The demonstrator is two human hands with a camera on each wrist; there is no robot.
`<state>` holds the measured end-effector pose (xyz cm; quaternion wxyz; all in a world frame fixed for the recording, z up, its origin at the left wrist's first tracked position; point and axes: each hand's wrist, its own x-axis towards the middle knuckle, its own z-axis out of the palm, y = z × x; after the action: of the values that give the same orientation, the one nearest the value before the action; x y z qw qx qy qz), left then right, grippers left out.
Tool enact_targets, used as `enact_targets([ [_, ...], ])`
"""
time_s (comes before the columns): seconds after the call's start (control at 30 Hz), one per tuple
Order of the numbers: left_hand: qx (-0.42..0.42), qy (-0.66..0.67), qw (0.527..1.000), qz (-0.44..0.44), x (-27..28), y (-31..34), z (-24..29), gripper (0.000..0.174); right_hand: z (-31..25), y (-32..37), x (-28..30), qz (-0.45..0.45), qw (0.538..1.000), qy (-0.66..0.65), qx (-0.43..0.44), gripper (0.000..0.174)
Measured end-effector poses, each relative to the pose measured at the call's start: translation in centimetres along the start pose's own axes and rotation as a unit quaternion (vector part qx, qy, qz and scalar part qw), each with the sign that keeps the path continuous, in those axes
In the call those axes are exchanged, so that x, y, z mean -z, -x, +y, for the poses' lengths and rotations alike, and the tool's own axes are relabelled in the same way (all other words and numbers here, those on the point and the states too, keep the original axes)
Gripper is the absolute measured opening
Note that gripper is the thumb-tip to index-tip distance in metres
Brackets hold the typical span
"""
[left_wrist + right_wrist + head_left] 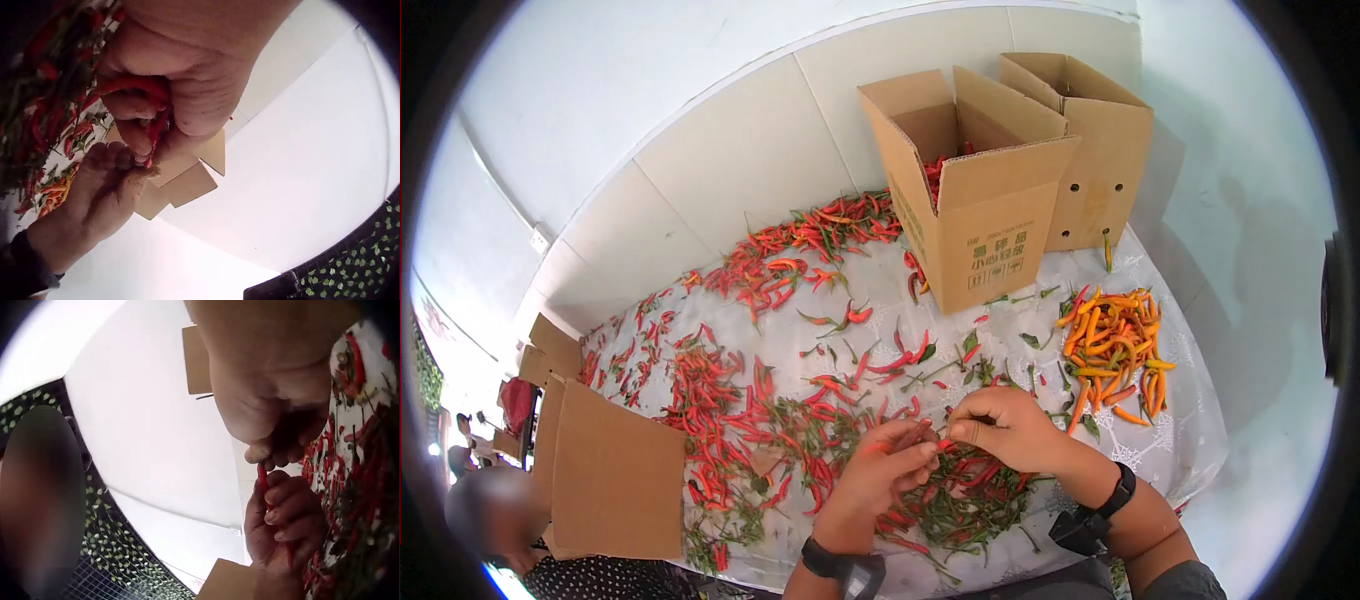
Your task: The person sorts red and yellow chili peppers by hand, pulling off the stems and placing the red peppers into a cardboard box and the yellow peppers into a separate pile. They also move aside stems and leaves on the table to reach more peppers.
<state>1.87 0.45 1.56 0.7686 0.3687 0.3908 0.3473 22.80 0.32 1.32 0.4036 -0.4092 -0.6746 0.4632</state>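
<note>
My left hand (876,476) curls its fingers round a red chili pepper (263,480), near the front of the table. In the left wrist view, red pepper (140,84) also shows across the palm, partly covered by the fingers. Close against it, my right hand (1012,428) pinches the pepper's end between thumb and fingertips. Under and around both hands lies a heap of red chilies with green stems (970,500).
Loose red chilies (710,390) spread over the white-covered table. A pile of orange chilies (1115,345) lies at the right. Two cardboard boxes, the nearer one (990,235) holding red chilies, stand at the back. Another cardboard box (615,470) and a person (600,577) are at the left.
</note>
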Motion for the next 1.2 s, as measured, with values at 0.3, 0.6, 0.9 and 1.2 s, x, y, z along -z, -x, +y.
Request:
enact_targets([
  [0.3, -0.009, 0.077, 0.997, -0.014, 0.4, 0.3, -0.3, 0.02, 1.1, 0.0, -1.7, 0.006, 0.831, -0.515, -0.212, 0.029],
  [0.6, -0.008, 0.023, 0.999, 0.027, 0.0, 0.3, 0.4, 0.026, -1.4, 0.5, -0.4, 0.003, 0.992, 0.084, 0.093, 0.025],
  [0.9, -0.028, 0.117, 0.993, 0.011, 1.2, 0.0, 0.2, 0.016, -5.4, 0.5, 1.1, 0.311, 0.943, -0.003, 0.117, 0.011],
  [1.2, -0.035, 0.142, 0.987, 0.059, 1.8, -0.2, 1.2, 0.009, -15.2, -8.5, 10.2, 0.525, 0.738, 0.273, 0.326, 0.021],
])
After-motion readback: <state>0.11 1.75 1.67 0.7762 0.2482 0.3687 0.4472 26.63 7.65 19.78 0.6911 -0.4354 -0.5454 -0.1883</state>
